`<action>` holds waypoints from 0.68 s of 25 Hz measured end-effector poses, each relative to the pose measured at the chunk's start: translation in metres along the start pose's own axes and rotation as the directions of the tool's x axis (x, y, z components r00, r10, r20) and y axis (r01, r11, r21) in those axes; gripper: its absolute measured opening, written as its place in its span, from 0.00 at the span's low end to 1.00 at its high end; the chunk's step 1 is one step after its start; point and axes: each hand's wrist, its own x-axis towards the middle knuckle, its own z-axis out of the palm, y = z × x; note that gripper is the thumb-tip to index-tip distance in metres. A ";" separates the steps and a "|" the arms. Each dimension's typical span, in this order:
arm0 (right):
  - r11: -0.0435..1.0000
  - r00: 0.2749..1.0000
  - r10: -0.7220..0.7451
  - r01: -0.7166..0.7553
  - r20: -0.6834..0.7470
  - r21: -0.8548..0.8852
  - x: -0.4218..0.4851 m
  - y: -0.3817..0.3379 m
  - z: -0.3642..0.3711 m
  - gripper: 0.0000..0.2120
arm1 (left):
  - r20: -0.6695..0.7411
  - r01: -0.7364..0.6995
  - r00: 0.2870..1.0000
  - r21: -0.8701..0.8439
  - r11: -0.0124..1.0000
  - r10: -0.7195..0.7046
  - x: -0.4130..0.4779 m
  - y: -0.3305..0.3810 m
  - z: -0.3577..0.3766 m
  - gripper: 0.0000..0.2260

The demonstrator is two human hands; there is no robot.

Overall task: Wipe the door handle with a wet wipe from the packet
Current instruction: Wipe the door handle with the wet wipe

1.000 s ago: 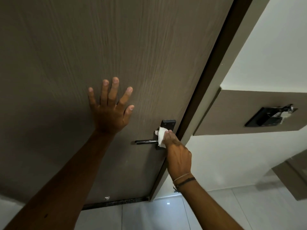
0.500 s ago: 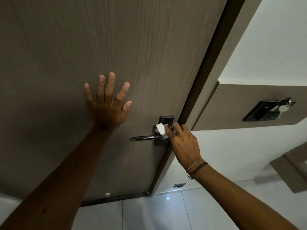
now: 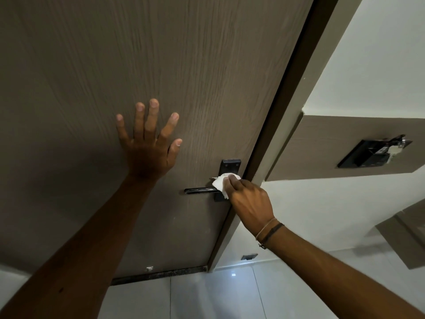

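A dark lever door handle (image 3: 199, 190) sticks out to the left from a black backplate (image 3: 230, 166) near the right edge of a brown wood-grain door (image 3: 161, 65). My right hand (image 3: 249, 200) pinches a crumpled white wet wipe (image 3: 221, 183) and presses it on the handle's inner end, where the lever meets the plate. My left hand (image 3: 148, 143) lies flat on the door with fingers spread, left of the handle. The wipe packet is not in view.
A dark door frame (image 3: 287, 93) runs up along the door's right edge. On the wall to the right, a brown panel (image 3: 322, 148) carries a black wall fitting (image 3: 372, 155). Glossy white floor tiles (image 3: 218, 295) lie below, with a small door stop (image 3: 249, 256) by the wall.
My right hand has kept rubbing the wipe over the handle's base, shifting from beside the plate up and back down over the lever's root. My left hand stays flat on the door.
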 end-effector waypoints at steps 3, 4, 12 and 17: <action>0.942 0.962 0.270 -0.271 0.030 0.199 -0.001 -0.005 0.011 0.24 | 0.001 -0.001 1.000 0.000 1.000 0.001 0.001 0.000 0.000 0.32; 0.859 0.914 0.400 -0.398 0.063 0.321 0.000 -0.007 0.015 0.18 | 0.002 -0.004 1.000 0.000 1.000 0.004 0.001 0.000 -0.001 0.33; 0.901 0.978 0.197 -0.154 -0.067 0.406 -0.004 -0.006 0.019 0.26 | 0.018 -0.011 1.000 0.018 1.000 0.011 0.002 0.002 -0.004 0.32; 0.483 0.816 0.577 -0.334 -0.008 0.810 0.004 -0.014 0.022 0.13 | 0.009 -0.011 1.000 0.031 0.999 0.011 0.005 0.003 -0.006 0.32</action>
